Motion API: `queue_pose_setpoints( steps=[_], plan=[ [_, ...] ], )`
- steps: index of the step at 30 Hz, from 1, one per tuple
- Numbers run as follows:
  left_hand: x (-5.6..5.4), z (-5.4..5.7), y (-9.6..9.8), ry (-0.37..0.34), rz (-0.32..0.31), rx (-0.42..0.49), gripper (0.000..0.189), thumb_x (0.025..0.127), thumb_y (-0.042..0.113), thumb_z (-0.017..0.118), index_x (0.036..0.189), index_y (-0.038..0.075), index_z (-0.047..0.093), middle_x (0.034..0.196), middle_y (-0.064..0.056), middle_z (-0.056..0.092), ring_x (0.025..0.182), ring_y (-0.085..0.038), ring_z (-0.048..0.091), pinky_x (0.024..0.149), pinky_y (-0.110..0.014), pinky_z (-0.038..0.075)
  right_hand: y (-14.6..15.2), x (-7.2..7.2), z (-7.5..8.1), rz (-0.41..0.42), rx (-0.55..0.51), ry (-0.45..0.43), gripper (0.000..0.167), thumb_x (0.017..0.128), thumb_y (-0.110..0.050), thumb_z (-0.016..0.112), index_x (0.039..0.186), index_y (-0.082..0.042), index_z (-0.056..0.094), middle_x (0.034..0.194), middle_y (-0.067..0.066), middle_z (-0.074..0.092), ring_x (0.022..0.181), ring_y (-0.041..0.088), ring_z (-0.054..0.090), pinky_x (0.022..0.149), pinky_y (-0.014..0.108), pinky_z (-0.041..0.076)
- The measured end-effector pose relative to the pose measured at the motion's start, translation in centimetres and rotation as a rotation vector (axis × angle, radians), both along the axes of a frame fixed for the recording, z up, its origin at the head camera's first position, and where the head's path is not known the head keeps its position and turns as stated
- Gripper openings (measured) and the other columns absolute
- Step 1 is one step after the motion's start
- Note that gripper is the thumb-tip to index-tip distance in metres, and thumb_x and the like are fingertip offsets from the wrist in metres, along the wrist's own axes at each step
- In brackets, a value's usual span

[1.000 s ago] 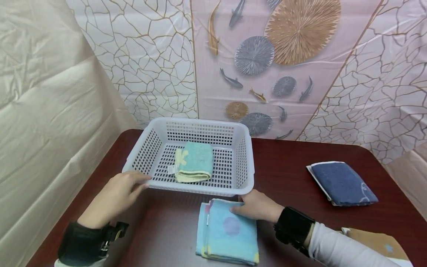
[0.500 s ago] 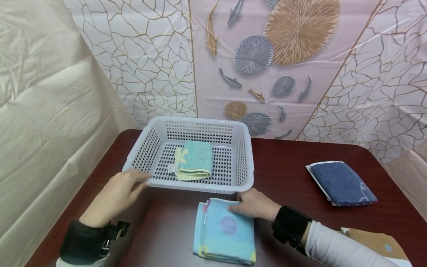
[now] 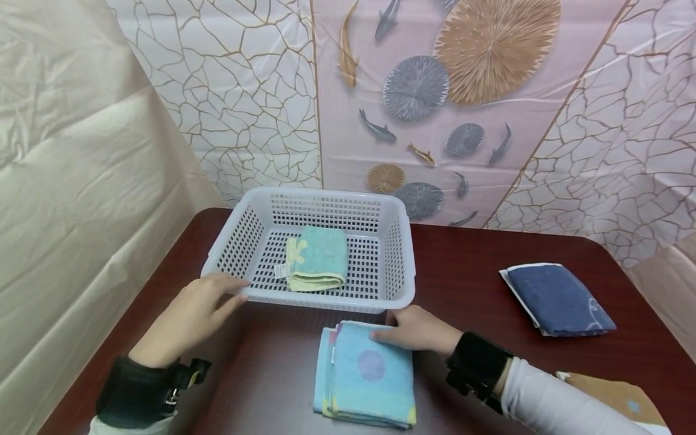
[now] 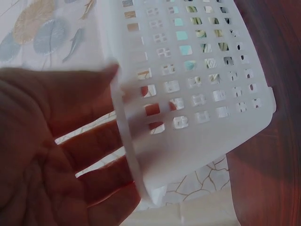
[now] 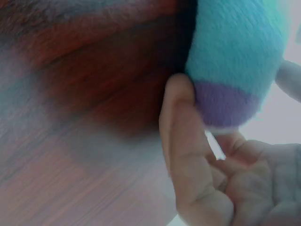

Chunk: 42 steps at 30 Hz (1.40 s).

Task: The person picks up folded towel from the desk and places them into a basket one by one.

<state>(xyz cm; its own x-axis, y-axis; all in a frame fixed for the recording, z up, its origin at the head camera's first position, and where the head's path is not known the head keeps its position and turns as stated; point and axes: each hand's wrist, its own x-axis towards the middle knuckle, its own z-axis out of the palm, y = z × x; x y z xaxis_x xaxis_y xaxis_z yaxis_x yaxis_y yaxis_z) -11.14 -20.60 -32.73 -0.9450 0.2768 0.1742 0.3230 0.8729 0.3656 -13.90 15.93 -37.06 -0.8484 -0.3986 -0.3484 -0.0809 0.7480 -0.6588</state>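
Note:
My left hand [image 3: 193, 314] holds the front-left corner of a white perforated plastic basket [image 3: 315, 300]. In the left wrist view, the thumb lies at the rim and fingers show through the holes of the basket wall [image 4: 207, 141]. A folded teal-and-yellow towel [image 3: 321, 257] lies inside the basket. My right hand [image 3: 421, 331] pinches the far right edge of a folded light-blue towel [image 3: 364, 374] in front of the basket, thumb on top. In the right wrist view, fingers [image 5: 186, 155] press its folded edge, which has a purple patch [image 5: 228, 106]; part of that hand is washed out.
A folded dark-blue towel [image 3: 557, 300] lies on the right of the dark red-brown table [image 3: 457, 260]. A brown towel [image 3: 611, 399] sits near the right front, partly hidden by my right sleeve. Patterned cloth [image 3: 250, 103] hangs behind the table.
The basket has shifted slightly away from me, with my left hand on it. The light-blue towel and my right hand have moved a little left and away. Both holds stay the same.

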Motion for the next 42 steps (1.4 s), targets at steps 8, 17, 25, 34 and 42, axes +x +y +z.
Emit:
queue_pose_setpoints(
  steps=[8, 17, 25, 34, 42],
  plan=[
    [1.5, 0.4, 0.5, 0.082, -0.063, 0.033, 0.039, 0.092, 0.024, 0.07, 0.127, 0.006, 0.065, 0.128, -0.014, 0.065, 0.131, -0.04, 0.048, 0.107, -0.064, 0.037, 3.2, -0.8, 0.6, -0.109, -0.089, -0.218, 0.037, 0.098, -0.036, 0.06, 0.115, -0.003, 0.06, 0.086, 0.009, 0.06, 0.065, 0.021, 0.061, 0.06, 0.034, 0.053],
    [4.8, 1.1, 1.1, 0.177, -0.1, 0.079, 0.038, 0.087, 0.02, 0.076, 0.124, 0.019, 0.068, 0.121, 0.004, 0.068, 0.113, -0.018, 0.064, 0.092, -0.042, 0.053, 6.5, -0.3, 1.0, -0.263, -0.157, -0.372, 0.046, 0.102, -0.043, 0.05, 0.116, 0.0, 0.053, 0.091, 0.012, 0.065, 0.073, 0.022, 0.069, 0.07, 0.035, 0.054],
    [5.8, -0.7, 2.4, 0.118, -0.04, 0.009, 0.023, 0.091, 0.029, 0.072, 0.113, 0.024, 0.073, 0.107, 0.011, 0.073, 0.099, -0.011, 0.069, 0.082, -0.037, 0.057, 7.0, 0.8, 0.9, -0.299, -0.217, -0.464, 0.05, 0.101, -0.044, 0.052, 0.12, 0.001, 0.046, 0.091, 0.01, 0.069, 0.074, 0.02, 0.072, 0.07, 0.031, 0.055],
    [5.0, -3.5, 5.2, -0.503, -0.214, 0.439, 0.043, 0.097, 0.031, 0.063, 0.129, 0.002, 0.061, 0.119, -0.01, 0.071, 0.103, -0.023, 0.069, 0.082, -0.031, 0.057, 8.1, 2.3, 0.6, -0.251, -0.341, -0.604, 0.072, 0.102, -0.048, 0.048, 0.14, 0.012, 0.042, 0.098, 0.009, 0.075, 0.084, 0.02, 0.075, 0.068, 0.022, 0.057],
    [4.5, -4.7, 6.0, -0.736, -0.145, 0.58, 0.054, 0.099, 0.028, 0.061, 0.137, -0.01, 0.051, 0.121, -0.018, 0.068, 0.1, -0.027, 0.067, 0.077, -0.036, 0.056, 7.0, 2.9, 0.6, -0.234, -0.387, -0.673, 0.068, 0.102, -0.048, 0.048, 0.136, 0.011, 0.05, 0.099, 0.01, 0.076, 0.088, 0.019, 0.075, 0.07, 0.021, 0.058]
  ],
)
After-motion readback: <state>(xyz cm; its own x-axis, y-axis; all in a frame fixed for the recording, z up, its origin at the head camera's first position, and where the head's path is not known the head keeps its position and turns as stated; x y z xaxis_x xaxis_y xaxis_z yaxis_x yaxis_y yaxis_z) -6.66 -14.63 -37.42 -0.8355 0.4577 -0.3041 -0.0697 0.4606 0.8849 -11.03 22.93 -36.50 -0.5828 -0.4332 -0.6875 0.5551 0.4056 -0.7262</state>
